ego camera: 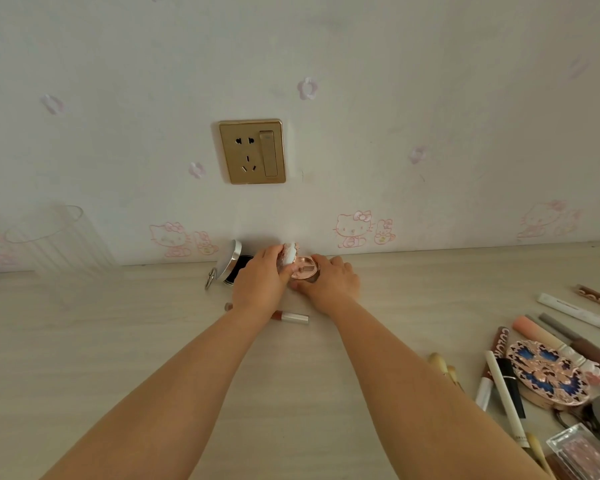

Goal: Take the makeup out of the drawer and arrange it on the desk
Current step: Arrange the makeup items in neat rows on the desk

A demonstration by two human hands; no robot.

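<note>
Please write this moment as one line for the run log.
phase: arranging | left hand: holds lid | right hand: holds pink compact on desk by wall | pile of makeup: desk right

Two bare forearms and hands (260, 282), no sleeves or jewellery in view

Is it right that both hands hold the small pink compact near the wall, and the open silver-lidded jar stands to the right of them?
Not quite. In the head view both hands, left hand and right hand, do hold the pink compact near the wall, but the open silver-lidded jar stands to their left, not their right.
</note>
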